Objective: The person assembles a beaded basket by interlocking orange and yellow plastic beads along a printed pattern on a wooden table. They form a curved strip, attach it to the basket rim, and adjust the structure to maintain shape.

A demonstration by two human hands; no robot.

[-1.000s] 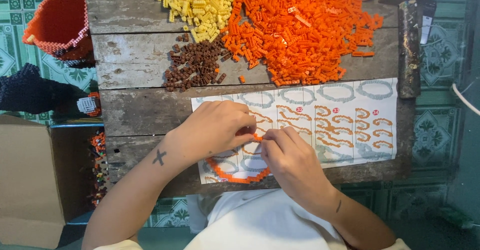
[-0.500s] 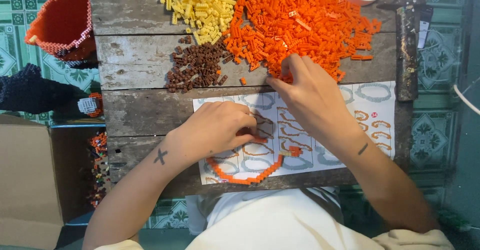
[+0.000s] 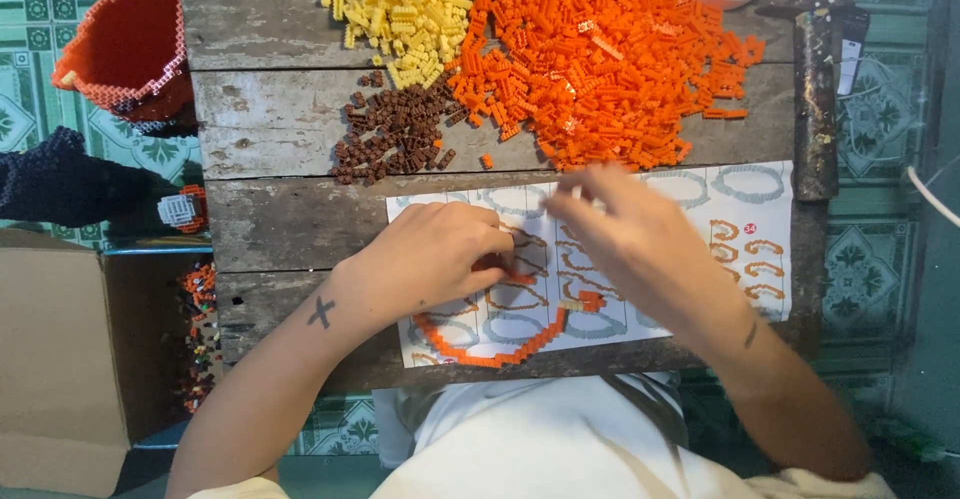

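My left hand (image 3: pixel 435 259) rests on a printed instruction sheet (image 3: pixel 745 234) and pinches the upper end of a curved orange brick chain (image 3: pixel 500 351) that lies on the sheet. My right hand (image 3: pixel 625 239) hovers blurred over the sheet's middle, just below the big pile of small orange bricks (image 3: pixel 610 54). Its fingertips are pinched together; whether a brick is between them cannot be seen. The hand sits about a palm's width right of my left hand.
A yellow brick pile (image 3: pixel 405 9) and a brown brick pile (image 3: pixel 395 139) lie on the worn wooden table (image 3: pixel 270 219). A hammer (image 3: pixel 815 99) lies at the right edge. An orange brick-built bowl (image 3: pixel 130 44) and a cardboard box (image 3: pixel 55 359) are at left.
My right hand went from the chain up to the orange pile and has now come back down toward the sheet. My left hand stayed on the chain.
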